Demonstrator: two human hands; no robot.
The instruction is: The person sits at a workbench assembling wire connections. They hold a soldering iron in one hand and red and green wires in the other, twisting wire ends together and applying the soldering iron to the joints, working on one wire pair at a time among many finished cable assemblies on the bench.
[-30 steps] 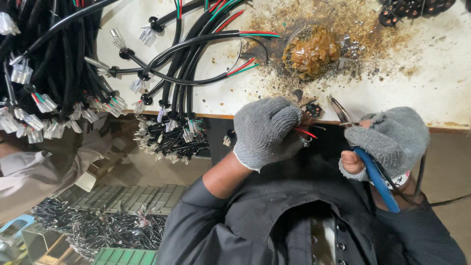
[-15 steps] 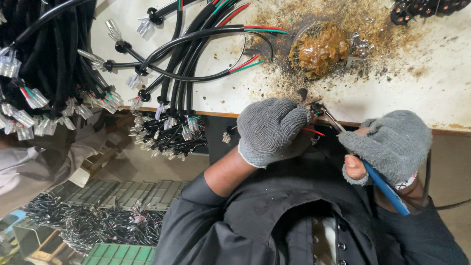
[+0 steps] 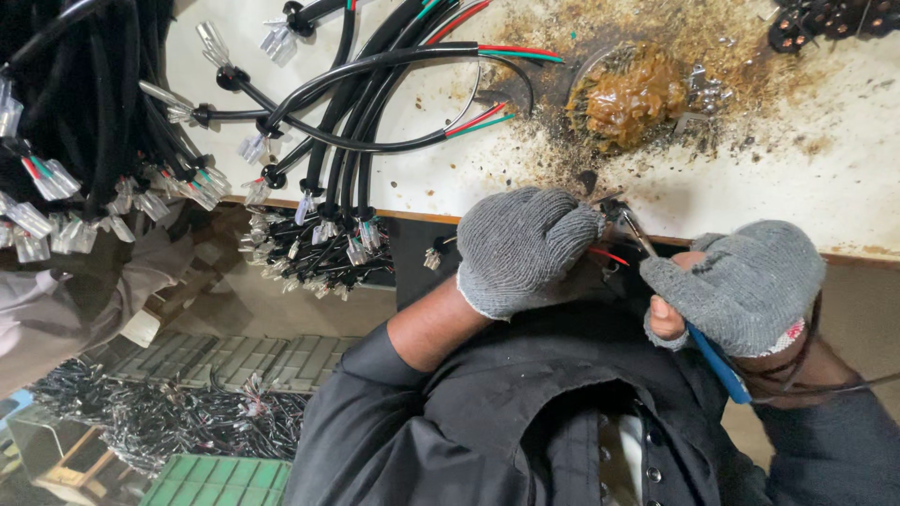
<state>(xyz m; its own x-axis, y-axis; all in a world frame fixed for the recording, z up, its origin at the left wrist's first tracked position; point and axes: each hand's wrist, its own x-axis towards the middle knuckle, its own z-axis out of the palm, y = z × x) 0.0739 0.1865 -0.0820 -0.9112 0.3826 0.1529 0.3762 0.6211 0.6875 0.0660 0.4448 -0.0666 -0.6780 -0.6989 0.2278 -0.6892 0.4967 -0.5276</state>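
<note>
The left hand [image 3: 527, 248], in a grey glove, is clenched around a wire end [image 3: 609, 255] at the table [image 3: 844, 169] edge; its red strand sticks out toward the right hand [image 3: 741, 286]. That hand grips a blue-handled iron [image 3: 717, 361]. The iron's long axis runs diagonally, tip [image 3: 637, 230] pointing up-left, just beside the left fingers. Both wrists are bent inward.

Head camera looks steeply down, close over the workbench [image 3: 844, 178].
</note>
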